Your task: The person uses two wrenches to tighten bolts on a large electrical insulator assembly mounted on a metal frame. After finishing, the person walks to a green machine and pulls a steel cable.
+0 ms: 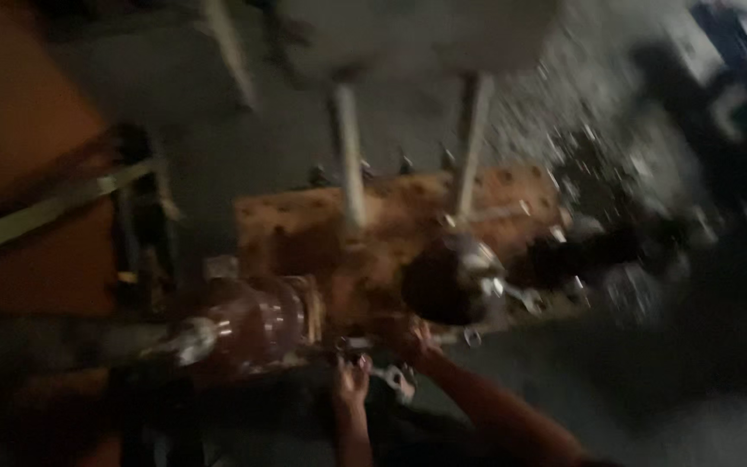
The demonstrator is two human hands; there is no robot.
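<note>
In this dim and blurred view I see my two forearms bare up to the lower edge, with no sleeve, no glove and no watch on them, my left hand [352,380] and my right hand [417,342] both uncovered, the fingers hard to distinguish.

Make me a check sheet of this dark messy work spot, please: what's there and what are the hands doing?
Surface: wooden block with holes, worn, on a dark floor.
Job's things: shiny metal part by the hands; picture too blurred to name it.
Clutter: glass jar lying left; round dark metal piece; small metal bits scattered right.
Hands: left hand and right hand both at the block's near edge; grip cannot be told.
Cables: nothing seen.
Surroundings: white stool legs above; orange shape at left.
</note>
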